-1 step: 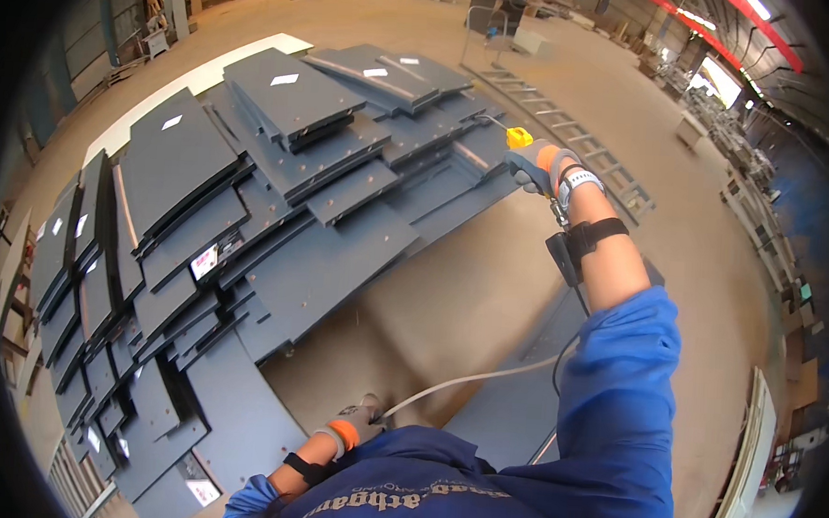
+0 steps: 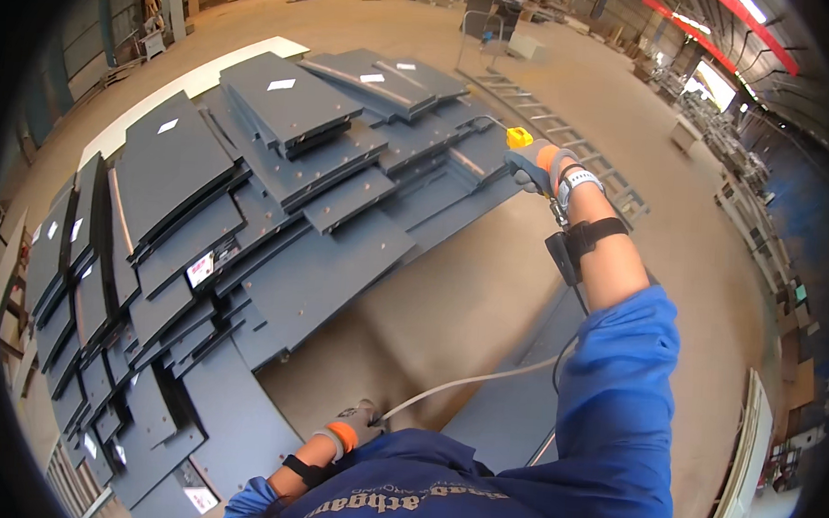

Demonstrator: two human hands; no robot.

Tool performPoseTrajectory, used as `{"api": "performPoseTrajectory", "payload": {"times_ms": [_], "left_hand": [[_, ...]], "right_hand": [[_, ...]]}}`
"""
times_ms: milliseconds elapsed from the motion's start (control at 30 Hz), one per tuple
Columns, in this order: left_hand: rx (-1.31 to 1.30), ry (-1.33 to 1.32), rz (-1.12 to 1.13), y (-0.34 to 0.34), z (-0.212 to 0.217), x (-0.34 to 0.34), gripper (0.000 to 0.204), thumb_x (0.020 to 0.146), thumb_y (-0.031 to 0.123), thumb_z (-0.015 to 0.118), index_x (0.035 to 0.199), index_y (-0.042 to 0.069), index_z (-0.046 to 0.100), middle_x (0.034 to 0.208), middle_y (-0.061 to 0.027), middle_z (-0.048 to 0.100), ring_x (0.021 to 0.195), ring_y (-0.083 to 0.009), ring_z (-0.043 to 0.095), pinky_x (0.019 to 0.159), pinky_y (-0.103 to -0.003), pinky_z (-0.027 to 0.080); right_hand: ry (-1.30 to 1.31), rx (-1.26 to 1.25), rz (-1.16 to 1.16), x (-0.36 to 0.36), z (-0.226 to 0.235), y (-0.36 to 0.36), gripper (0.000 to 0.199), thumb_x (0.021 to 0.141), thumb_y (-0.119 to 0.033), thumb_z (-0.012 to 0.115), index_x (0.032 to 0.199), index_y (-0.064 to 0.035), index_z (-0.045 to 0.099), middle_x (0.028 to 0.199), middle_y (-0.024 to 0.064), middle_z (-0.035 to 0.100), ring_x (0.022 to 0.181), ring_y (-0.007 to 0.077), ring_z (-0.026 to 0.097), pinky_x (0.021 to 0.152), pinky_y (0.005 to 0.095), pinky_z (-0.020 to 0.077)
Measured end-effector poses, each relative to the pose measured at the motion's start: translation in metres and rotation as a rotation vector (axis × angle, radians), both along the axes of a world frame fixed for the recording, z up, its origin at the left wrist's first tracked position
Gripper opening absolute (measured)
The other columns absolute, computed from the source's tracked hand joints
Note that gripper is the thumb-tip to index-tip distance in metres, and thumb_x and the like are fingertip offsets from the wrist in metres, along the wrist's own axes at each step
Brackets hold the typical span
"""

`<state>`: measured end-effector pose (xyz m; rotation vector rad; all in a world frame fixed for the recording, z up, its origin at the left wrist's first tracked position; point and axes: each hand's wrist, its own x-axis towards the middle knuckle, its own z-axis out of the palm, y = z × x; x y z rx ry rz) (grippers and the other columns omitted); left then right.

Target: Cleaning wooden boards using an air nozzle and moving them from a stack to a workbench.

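Observation:
My right hand (image 2: 535, 162), gloved in grey and orange, is stretched out ahead with its fingers wrapped round an air blow gun (image 2: 519, 137) with a yellow body. Its thin nozzle points left over the far right edge of the dark grey panels (image 2: 329, 278). Low in front of my body, my gloved left hand (image 2: 359, 427) is closed around a pale air hose (image 2: 469, 380), which runs up towards my right arm. The panels lie in overlapping stacks, several with white labels. Part of the hose is hidden behind my sleeve.
A metal ladder (image 2: 562, 135) lies on the floor beyond my right hand. Another grey panel surface (image 2: 510, 405) is close by on my right, across a gap with bare floor. A long white board (image 2: 199, 74) borders the far side of the stacks.
The panels and ladder sit slightly farther left in the view. Both hands keep the same grip and hardly move.

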<state>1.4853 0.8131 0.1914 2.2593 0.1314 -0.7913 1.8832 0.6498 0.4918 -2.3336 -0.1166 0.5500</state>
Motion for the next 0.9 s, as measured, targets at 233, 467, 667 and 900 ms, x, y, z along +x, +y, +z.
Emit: {"api": "performPoseTrajectory", "payload": {"times_ms": [233, 467, 667, 900], "left_hand": [[-0.086, 0.008, -0.040, 0.005, -0.019, 0.048, 0.038, 0.083, 0.039, 0.058, 0.108, 0.011, 0.064, 0.100, -0.0158, 0.067, 0.096, -0.0324, 0.062, 0.085, -0.038, 0.047], [-0.072, 0.052, -0.079, 0.025, 0.019, 0.090, 0.053, 0.084, 0.044, 0.057, 0.122, 0.006, 0.055, 0.111, -0.0200, 0.063, 0.104, -0.0335, 0.060, 0.091, -0.037, 0.045], [-0.061, -0.568, 0.209, 0.055, 0.163, 0.187, 0.073, 0.084, 0.044, 0.061, 0.135, -0.002, 0.036, 0.131, -0.0247, 0.048, 0.124, -0.0378, 0.045, 0.103, -0.043, 0.037], [0.485, -1.186, 0.476, 0.055, 0.223, 0.460, 0.063, 0.085, 0.043, 0.059, 0.130, 0.001, 0.042, 0.134, -0.0263, 0.040, 0.124, -0.0416, 0.039, 0.102, -0.042, 0.035]], "right_hand": [[0.033, -0.106, 0.115, 0.027, 0.040, 0.033, 0.014, 0.080, -0.021, 0.058, 0.073, -0.0094, 0.057, 0.057, -0.0002, 0.055, 0.040, 0.0081, 0.042, 0.038, 0.0246, 0.0303], [0.044, -0.226, 0.221, 0.088, 0.023, 0.077, 0.014, 0.079, -0.020, 0.057, 0.071, -0.0089, 0.055, 0.060, 0.0005, 0.056, 0.041, 0.0068, 0.042, 0.039, 0.0246, 0.0311], [0.022, -0.291, 0.385, 0.148, 0.056, 0.110, 0.011, 0.079, -0.021, 0.057, 0.073, -0.0132, 0.053, 0.059, -0.0043, 0.054, 0.043, 0.0057, 0.044, 0.041, 0.0236, 0.0335], [-0.075, -0.162, 0.535, 0.273, 0.054, 0.063, 0.024, 0.077, -0.030, 0.065, 0.072, -0.0068, 0.063, 0.060, 0.0011, 0.059, 0.043, 0.0073, 0.047, 0.038, 0.0232, 0.0345]]}}
